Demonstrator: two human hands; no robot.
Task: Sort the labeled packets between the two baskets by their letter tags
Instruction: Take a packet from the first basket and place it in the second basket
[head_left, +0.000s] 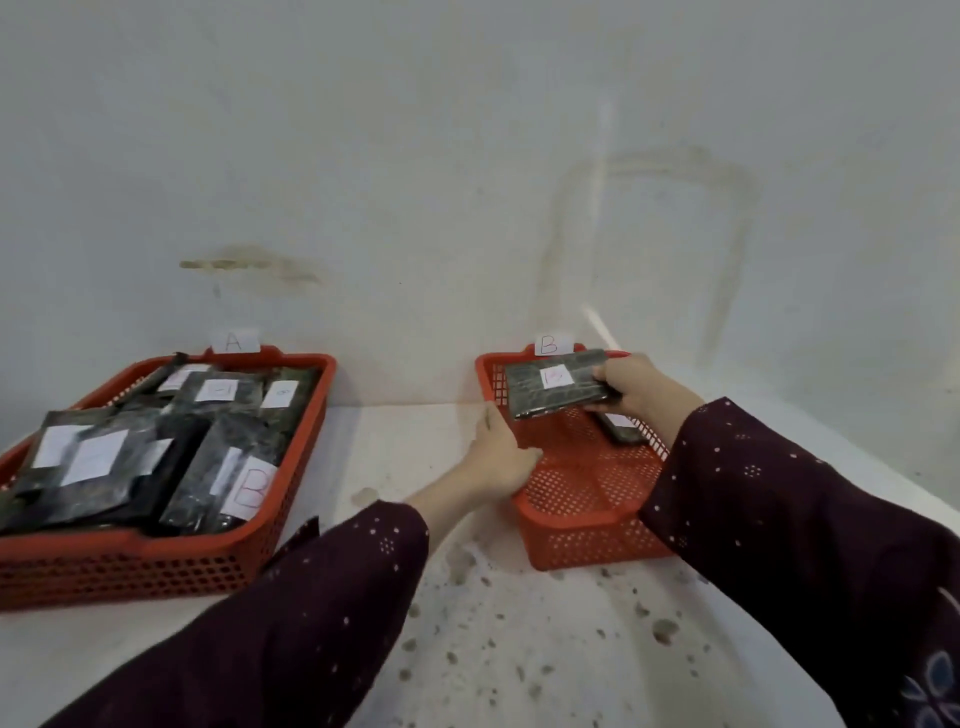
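Note:
Two red perforated baskets stand on a white surface. The left basket (156, 566), tagged A on the wall behind it, is piled with several dark packets with white labels; the front one (223, 478) reads B. The right basket (582, 535), tagged B, holds one dark packet (621, 428) at its far right. My right hand (639, 387) grips a dark packet (556, 384) with a white B label, held above the far end of the right basket. My left hand (498, 452) clasps that basket's left rim.
A stained white wall (467, 208) rises directly behind both baskets. The white surface (519, 649) in front is speckled with dark spots. A gap of bare surface separates the two baskets.

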